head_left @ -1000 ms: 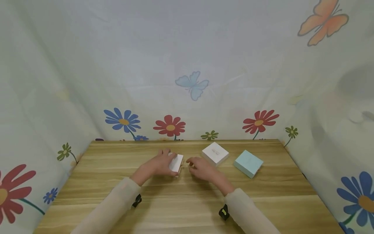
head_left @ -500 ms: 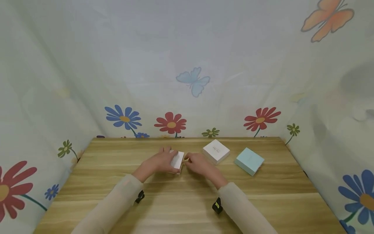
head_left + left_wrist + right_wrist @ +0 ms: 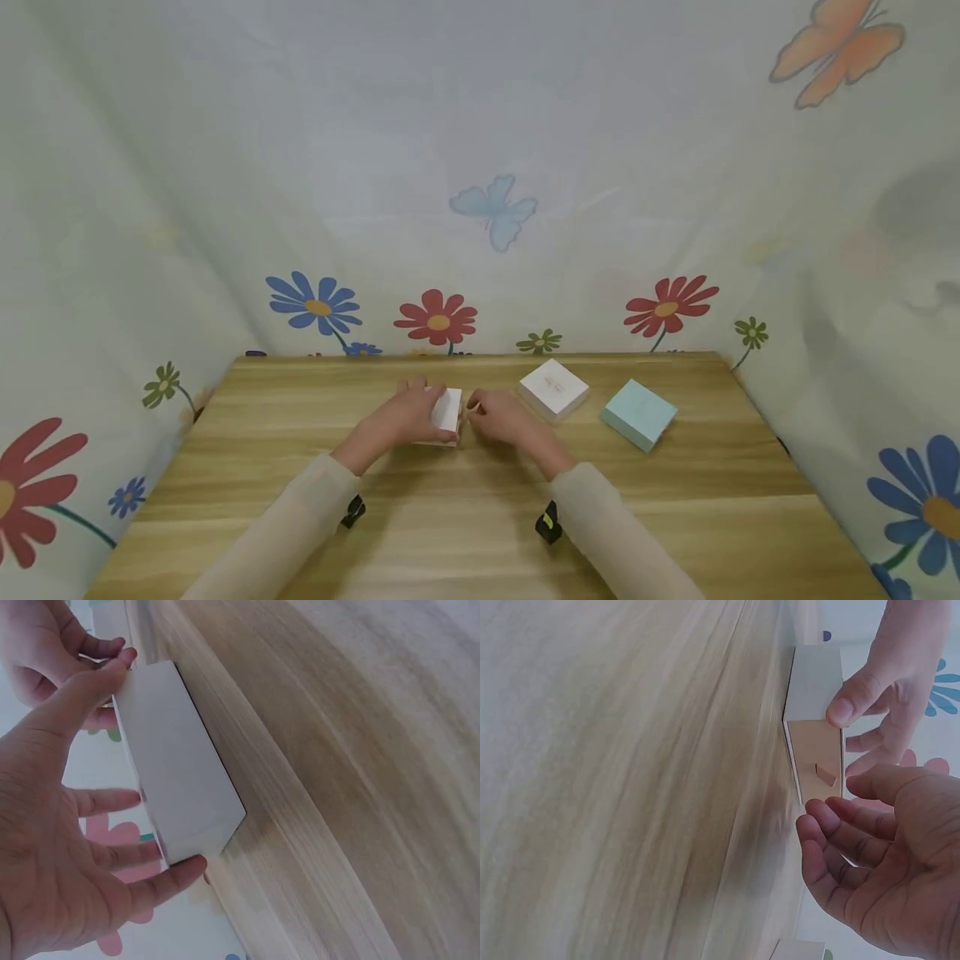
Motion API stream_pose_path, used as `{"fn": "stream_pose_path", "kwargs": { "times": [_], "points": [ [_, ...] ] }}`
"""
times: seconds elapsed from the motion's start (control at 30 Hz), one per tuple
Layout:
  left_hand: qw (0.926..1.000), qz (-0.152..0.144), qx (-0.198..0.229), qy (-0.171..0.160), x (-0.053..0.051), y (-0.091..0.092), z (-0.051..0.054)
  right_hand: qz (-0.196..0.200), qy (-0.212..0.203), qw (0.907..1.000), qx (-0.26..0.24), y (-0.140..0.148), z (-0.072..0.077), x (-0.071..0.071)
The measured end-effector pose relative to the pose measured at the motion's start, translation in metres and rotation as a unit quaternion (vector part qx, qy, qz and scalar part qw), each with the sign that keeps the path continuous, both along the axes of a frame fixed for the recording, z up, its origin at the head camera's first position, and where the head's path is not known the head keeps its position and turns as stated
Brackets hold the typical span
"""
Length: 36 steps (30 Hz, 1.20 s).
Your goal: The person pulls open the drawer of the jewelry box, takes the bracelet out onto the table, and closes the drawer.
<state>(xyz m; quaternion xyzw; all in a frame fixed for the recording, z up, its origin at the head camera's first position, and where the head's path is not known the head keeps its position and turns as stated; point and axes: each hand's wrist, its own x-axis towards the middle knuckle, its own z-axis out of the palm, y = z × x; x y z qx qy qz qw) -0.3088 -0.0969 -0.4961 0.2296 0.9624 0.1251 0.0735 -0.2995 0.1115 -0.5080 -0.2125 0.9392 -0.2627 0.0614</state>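
Note:
My left hand grips a small white box standing on the wooden table, thumb on the near side and fingers around the far side and end. In the right wrist view, the box's end facing my right hand is a peach-coloured panel with a small tab sticking out. My right hand is just beside that end, its fingers loosely bent. The right fingertips lie close to the tab, with nothing visible between them.
To the right of my right hand lies a flat white box with small lettering. Further right is a light blue box. The wooden table ends at a floral curtain at the back and sides.
My right hand has moved left, closer to the box's peach end. The left hand and the box in it have shifted slightly left. Both other boxes stay where they were.

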Motion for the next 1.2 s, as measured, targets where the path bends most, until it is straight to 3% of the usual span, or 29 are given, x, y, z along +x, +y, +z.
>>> {"fn": "stream_pose_path", "kwargs": {
  "times": [0.33,0.57,0.8,1.2],
  "points": [
    [0.9992,0.033,-0.018,-0.010,0.004,0.003,0.008,-0.008,-0.017,0.9998,0.012,0.001,0.011,0.001],
    [0.9986,0.036,-0.027,-0.030,0.004,0.004,0.012,-0.007,-0.022,0.9997,0.004,-0.003,0.007,0.001],
    [0.9989,0.031,-0.022,-0.027,0.004,0.005,0.011,0.014,-0.005,0.9998,-0.009,-0.009,0.000,-0.005],
    [0.9978,0.036,-0.031,-0.047,-0.001,0.006,0.010,-0.030,-0.014,0.9995,-0.003,-0.017,-0.001,-0.009]
  ]
}}
